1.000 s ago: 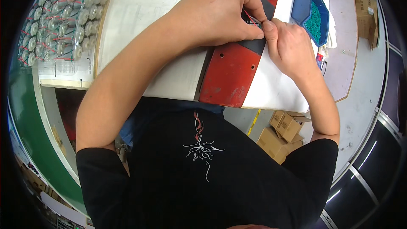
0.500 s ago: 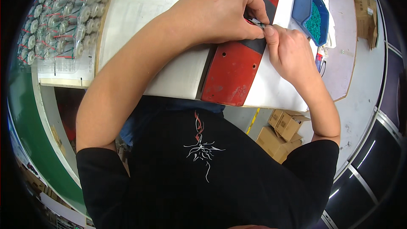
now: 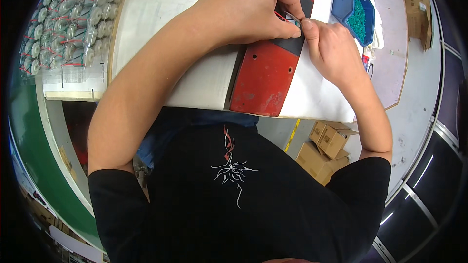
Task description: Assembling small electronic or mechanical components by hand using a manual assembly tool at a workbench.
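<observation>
My left hand (image 3: 256,7) is closed, with thumb and forefinger around a small part with a red wire and a thin pale strand (image 3: 291,18). Most of that part is hidden by the fingers. At its right end my right hand (image 3: 332,48) pinches with thumb against forefinger, touching the strand's tip; what lies inside this pinch is too small to make out. Both hands are over a long red metal plate (image 3: 265,80) with a black band (image 3: 288,44) across it, lying on the white worktable (image 3: 204,83).
On the left, clear plastic trays (image 3: 73,24) hold several round white parts with red and green wires. A blue bin (image 3: 343,2) of small green pieces (image 3: 357,22) stands right of the plate. Cardboard boxes (image 3: 331,139) are below the table's right side.
The view has shifted slightly, moving the plate and bin a little up. My fingertips have opened a small gap around the part, showing more of the red wire and strand. Both hands stay pinched.
</observation>
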The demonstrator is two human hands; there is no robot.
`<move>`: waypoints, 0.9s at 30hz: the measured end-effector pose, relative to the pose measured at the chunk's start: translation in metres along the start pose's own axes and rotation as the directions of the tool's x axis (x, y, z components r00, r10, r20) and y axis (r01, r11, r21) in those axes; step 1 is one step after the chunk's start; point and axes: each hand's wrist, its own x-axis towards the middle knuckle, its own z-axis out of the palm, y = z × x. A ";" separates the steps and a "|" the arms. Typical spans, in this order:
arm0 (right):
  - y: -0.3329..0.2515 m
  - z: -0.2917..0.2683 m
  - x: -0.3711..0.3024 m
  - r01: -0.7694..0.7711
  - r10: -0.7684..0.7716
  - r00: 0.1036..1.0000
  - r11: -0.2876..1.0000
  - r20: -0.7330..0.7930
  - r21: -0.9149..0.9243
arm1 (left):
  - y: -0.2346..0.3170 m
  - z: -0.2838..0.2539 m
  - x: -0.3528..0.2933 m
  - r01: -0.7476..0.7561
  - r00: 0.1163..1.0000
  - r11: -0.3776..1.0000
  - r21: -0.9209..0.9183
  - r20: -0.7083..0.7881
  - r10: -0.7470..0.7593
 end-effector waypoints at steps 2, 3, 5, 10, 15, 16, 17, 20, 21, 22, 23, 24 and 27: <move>-0.002 -0.002 0.001 -0.022 0.023 0.999 0.999 0.022 -0.042 | -0.001 0.003 -0.002 -0.129 0.987 0.984 0.124 -0.076 0.139; -0.002 -0.004 0.002 -0.016 0.016 1.000 0.999 0.016 -0.045 | -0.008 0.007 -0.002 0.002 1.000 0.998 0.055 -0.022 -0.001; 0.004 -0.007 0.002 -0.050 0.047 0.998 0.997 0.051 0.059 | -0.019 0.010 -0.001 0.271 0.959 0.961 -0.054 0.103 -0.265; -0.001 -0.005 -0.014 -0.034 0.121 0.967 0.934 -0.225 0.355 | -0.019 -0.011 0.005 0.208 0.978 0.957 -0.204 0.030 -0.207; -0.040 0.004 0.001 0.178 -0.017 0.904 0.923 -0.426 0.341 | -0.032 -0.042 0.002 0.120 0.799 0.913 0.389 -0.584 0.144; -0.038 0.006 0.006 0.176 -0.028 0.897 0.937 -0.441 0.300 | -0.035 -0.043 -0.001 -0.066 0.681 0.965 0.253 -0.696 0.229; -0.034 0.008 0.013 0.173 -0.038 0.890 0.950 -0.455 0.259 | -0.038 -0.041 -0.002 -0.080 0.681 0.963 0.259 -0.691 0.242; -0.015 0.010 0.036 0.119 -0.019 0.845 0.981 -0.534 0.153 | -0.024 -0.037 -0.001 0.579 0.813 0.473 0.664 -0.427 -0.395; -0.009 0.009 0.045 0.071 0.002 0.808 0.992 -0.589 0.101 | -0.024 -0.036 -0.001 0.571 0.819 0.478 0.667 -0.427 -0.383; -0.006 0.007 0.048 0.018 0.019 0.766 0.999 -0.642 0.051 | -0.026 -0.036 -0.002 0.552 0.831 0.502 0.666 -0.389 -0.397; -0.003 0.003 0.049 0.023 0.016 0.759 0.998 -0.651 0.052 | -0.029 -0.038 -0.006 0.537 0.838 0.517 0.666 -0.355 -0.414; 0.004 -0.005 0.048 0.027 0.085 0.672 0.990 -0.736 0.138 | -0.030 -0.041 -0.008 0.523 0.844 0.532 0.666 -0.320 -0.430; 0.037 -0.030 0.023 -0.128 0.344 0.571 0.934 -0.746 0.333 | -0.024 -0.044 -0.004 0.517 0.847 0.555 0.652 -0.293 -0.445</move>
